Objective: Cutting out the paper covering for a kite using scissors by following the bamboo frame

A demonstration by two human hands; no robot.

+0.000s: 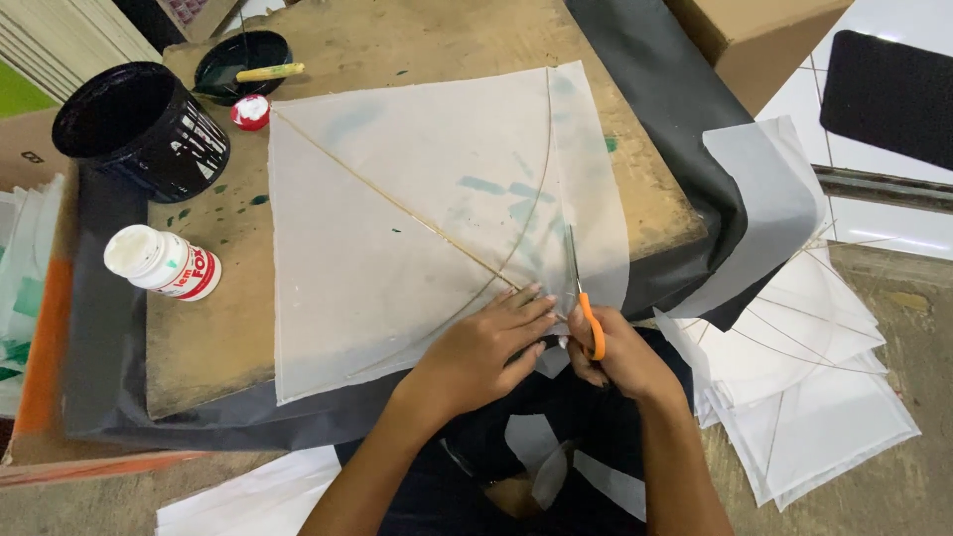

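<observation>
Scissors (584, 298) with orange handles sit in your right hand (620, 355), whose fingers are closed through and around the handles; the blades point away from you and lie on the near right part of the white paper sheet (397, 228). That sheet, a kite skin with thin bamboo sticks (417, 218) glued across it as one straight spine and one bowed arc, covers most of the wooden surface (417, 45). Your left hand (486, 347) rests flat just left of the scissors, its fingers stretched out and pressing the sheet's near edge where the sticks run toward the corner; it grips nothing.

Left of the sheet, a white glue bottle (164, 263) with a red label lies on its side on the surface. Beyond it, at the far left corner, stands a black round container (139, 124), and beside that, just past the sheet's far left corner, sits a black dish (241, 62) with a yellow-handled brush (268, 71) across it and a small red and white cap (250, 111) touching the sheet's corner. Dark grey plastic (685, 119) hangs under the surface and off its right side. Right of the sheet, down on the floor, lies a stack of finished white kites (804, 377). Green smears mark the surface and the paper near the scissors' tips.
</observation>
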